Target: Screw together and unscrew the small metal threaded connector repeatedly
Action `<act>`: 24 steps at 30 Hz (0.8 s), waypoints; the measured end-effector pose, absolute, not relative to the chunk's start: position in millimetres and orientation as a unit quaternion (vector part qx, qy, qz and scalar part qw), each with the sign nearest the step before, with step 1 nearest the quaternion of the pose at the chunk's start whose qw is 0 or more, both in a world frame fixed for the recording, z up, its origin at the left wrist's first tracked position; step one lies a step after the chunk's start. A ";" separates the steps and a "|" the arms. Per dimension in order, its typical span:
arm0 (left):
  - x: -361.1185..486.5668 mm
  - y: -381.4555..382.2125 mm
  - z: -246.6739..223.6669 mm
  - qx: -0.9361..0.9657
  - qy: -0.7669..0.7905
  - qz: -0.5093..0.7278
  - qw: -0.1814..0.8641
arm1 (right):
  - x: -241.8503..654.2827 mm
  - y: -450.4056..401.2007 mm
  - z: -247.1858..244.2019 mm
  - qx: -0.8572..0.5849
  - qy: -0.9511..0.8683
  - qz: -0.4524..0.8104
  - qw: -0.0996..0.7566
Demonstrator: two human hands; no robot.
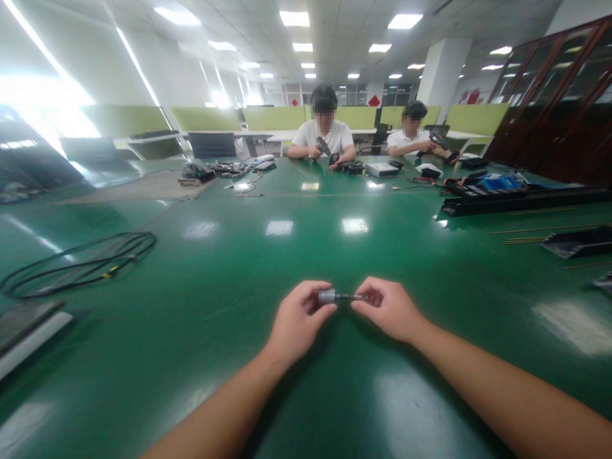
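Just above the green tabletop (306, 255), both my hands meet on one small part. Its thick end is a short silver-grey cylinder (327, 296), pinched between the thumb and fingers of my left hand (297, 315). A thin dark metal rod (348, 296) runs from the cylinder to the right, roughly level. Around the rod's far end, the thumb and fingertips of my right hand (389, 308) are closed. Those fingertips partly hide the rod's end. I cannot make out the exact kind of part.
A coiled black cable (115, 245) lies at the left, above a flat dark-and-white object (33, 335). Across the table sit two people, each with a drill-like tool (324, 146). Long black rails (521, 201) and thin brass-coloured rods (549, 231) occupy the right.
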State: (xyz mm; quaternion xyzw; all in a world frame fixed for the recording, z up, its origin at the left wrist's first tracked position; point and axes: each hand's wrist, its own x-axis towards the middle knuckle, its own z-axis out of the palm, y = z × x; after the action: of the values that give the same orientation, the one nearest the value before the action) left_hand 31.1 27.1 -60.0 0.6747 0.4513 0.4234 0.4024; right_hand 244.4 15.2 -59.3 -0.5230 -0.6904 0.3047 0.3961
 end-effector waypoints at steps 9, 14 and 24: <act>29.8 28.3 -58.1 0.650 0.451 0.434 0.430 | 247.6 18.6 -63.7 -0.524 -0.672 0.328 0.407; 27.0 34.2 -56.8 0.566 0.477 0.483 0.468 | 247.9 21.0 -67.3 -0.527 -0.651 0.343 0.425; 19.3 29.6 -14.0 0.290 0.401 0.566 0.659 | 247.4 24.8 -69.2 -0.516 -0.622 0.388 0.443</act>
State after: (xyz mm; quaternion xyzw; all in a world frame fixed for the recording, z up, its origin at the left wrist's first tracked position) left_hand 19.3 29.6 -14.0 0.2902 0.4011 0.5663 0.6590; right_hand 247.4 24.8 -69.2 -0.5155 -0.6222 0.3882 0.4431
